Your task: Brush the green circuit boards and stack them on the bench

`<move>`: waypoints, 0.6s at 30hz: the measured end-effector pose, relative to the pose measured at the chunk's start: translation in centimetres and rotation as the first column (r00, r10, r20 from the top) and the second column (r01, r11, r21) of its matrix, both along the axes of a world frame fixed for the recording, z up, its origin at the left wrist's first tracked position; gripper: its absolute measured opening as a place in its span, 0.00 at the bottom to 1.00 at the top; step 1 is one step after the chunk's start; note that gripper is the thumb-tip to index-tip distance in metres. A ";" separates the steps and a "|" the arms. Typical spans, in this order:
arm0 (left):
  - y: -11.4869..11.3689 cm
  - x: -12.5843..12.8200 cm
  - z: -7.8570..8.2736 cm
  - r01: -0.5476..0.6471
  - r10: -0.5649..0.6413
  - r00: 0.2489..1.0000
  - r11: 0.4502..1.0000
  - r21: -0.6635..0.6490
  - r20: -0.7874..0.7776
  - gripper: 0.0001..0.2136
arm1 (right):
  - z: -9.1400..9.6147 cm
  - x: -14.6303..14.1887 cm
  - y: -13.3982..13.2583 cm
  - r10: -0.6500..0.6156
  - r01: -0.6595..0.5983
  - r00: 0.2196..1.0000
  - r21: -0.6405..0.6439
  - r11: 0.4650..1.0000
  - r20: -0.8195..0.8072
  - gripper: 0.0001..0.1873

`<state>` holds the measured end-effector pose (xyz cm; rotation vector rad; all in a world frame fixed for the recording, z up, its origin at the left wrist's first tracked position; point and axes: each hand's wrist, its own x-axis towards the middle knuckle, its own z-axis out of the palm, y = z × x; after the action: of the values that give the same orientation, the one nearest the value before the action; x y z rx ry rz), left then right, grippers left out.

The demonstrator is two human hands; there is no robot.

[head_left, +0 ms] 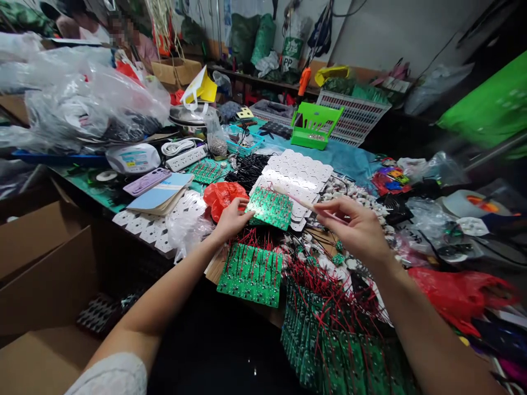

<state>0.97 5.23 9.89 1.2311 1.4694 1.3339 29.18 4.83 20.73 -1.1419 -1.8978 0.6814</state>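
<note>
My left hand point(234, 219) grips the left edge of a green circuit board point(272, 208), fingers and thumb closed on it. The board is tilted above the bench, overlapping a stack of white perforated sheets point(296, 170). In my right hand point(354, 225) is a slim pink-and-white toothbrush-like brush point(302, 203), pinched between fingers and thumb. Its pale tip reaches over the far edge of the board; contact cannot be made out. Nearer to me lies another green board with red wires point(251, 274). To its right stands a dense row of wired circuit boards point(329, 340).
Small white parts point(354, 197) are heaped on the right. A red plastic bag point(224, 197), a notebook point(160, 192), a phone point(147, 181) and a power strip point(186, 158) lie left. A green bin point(310, 131) stands behind; cardboard boxes point(45, 263) are low left. People sit far left.
</note>
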 end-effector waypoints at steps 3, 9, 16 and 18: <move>-0.6 -2.7 0.5 0.203 -0.070 0.755 0.971 0.130 -0.652 0.24 | -0.6 0.0 -0.1 0.043 -0.043 0.999 0.004 0.999 0.029 0.07; 0.3 -7.9 1.2 0.327 -0.137 0.179 0.942 -0.072 -0.974 0.18 | -0.4 -0.6 -0.6 0.141 -0.142 0.988 0.016 0.990 0.064 0.06; 3.3 -12.1 6.7 -0.073 0.166 0.849 0.977 0.201 -0.502 0.10 | -0.6 -0.7 -0.8 0.118 -0.125 0.989 0.077 0.989 0.094 0.07; 2.9 -13.4 8.8 -0.174 0.266 0.881 0.951 0.254 -0.392 0.06 | -0.7 -0.8 -0.6 0.086 -0.090 0.994 0.070 0.993 0.063 0.08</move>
<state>-12.38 8.13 18.71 1.6064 1.8528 1.4663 28.41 4.18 19.99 -1.0485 -2.0167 0.6275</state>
